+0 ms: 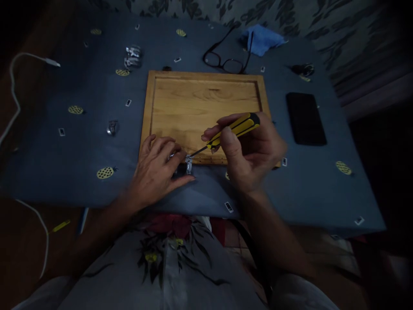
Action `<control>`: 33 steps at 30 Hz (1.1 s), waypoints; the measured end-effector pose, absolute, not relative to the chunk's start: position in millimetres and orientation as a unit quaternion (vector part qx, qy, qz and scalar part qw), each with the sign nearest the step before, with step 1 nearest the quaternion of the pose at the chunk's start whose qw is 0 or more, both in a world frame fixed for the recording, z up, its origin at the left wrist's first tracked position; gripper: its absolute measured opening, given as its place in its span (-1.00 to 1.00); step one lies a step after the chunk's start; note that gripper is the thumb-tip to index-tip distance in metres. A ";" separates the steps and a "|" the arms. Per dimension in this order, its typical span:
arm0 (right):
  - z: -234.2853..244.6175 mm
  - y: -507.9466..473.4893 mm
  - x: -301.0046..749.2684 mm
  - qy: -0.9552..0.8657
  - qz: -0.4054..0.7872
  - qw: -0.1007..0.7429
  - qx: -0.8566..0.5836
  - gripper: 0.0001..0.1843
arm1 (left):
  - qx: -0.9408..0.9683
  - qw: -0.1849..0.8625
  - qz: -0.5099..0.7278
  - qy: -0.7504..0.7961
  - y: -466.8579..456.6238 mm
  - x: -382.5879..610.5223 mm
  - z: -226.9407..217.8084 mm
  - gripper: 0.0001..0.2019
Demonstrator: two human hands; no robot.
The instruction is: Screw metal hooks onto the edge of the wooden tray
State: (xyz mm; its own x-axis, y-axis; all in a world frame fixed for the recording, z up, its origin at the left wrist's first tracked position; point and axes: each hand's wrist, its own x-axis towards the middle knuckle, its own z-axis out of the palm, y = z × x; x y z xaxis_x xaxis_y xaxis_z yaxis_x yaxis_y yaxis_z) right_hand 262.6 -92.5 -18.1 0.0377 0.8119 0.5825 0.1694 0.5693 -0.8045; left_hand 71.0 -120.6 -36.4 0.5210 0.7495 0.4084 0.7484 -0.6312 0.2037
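Note:
A yellow-and-black screwdriver [235,131] is gripped in my right hand [253,150], its shaft slanting down to the left. The tip meets a small silver metal hinge [189,163] at the near edge of a framed wooden board [206,112]. My left hand [158,165] steadies that hinge between thumb and index finger, while its other fingers rest on the board's near left corner. Part of the metal is hidden under the left fingers. Several small dark holes show along the board's near edge, right of the hinge.
More silver hinges [132,57] lie at the back left, and a single metal piece [112,128] sits left of the board. Glasses [224,62] and a blue cloth [264,40] are behind it. A black phone [306,118] lies right; a white cable [14,82] hangs left.

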 end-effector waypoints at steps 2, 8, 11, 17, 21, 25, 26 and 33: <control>-18.2 -93.0 262.3 -0.645 0.267 0.602 -0.388 -0.79 | 0.871 0.003 0.232 0.433 -121.0 71.3 -36.2 -0.57; -13.4 -93.5 264.1 -0.652 0.285 0.590 -0.381 -0.81 | 0.873 -0.002 0.229 0.431 -121.2 71.2 -36.0 -0.56; -6.1 -91.4 268.6 -0.686 0.285 0.556 -0.373 -0.80 | 0.872 0.006 0.230 0.433 -120.7 70.8 -37.2 -0.56; 9.1 -84.7 280.9 -0.761 0.215 0.493 -0.363 -0.81 | 0.871 0.011 0.241 0.427 -120.2 69.8 -38.8 -0.54; 12.4 -77.5 288.8 -0.778 0.218 0.483 -0.338 -0.66 | 0.871 0.029 0.235 0.430 -120.2 69.5 -37.2 -0.55; 16.0 -74.3 293.7 -0.778 0.266 0.465 -0.327 -0.46 | 0.871 0.026 0.233 0.431 -120.3 69.8 -36.9 -0.56; 16.8 -74.9 293.8 -0.775 0.278 0.465 -0.325 -0.43 | 0.871 0.022 0.232 0.432 -120.3 69.9 -37.1 -0.56; 13.6 -89.4 281.6 -0.726 0.324 0.483 -0.368 -0.56 | 0.872 0.012 0.232 0.431 -120.5 69.9 -38.7 -0.53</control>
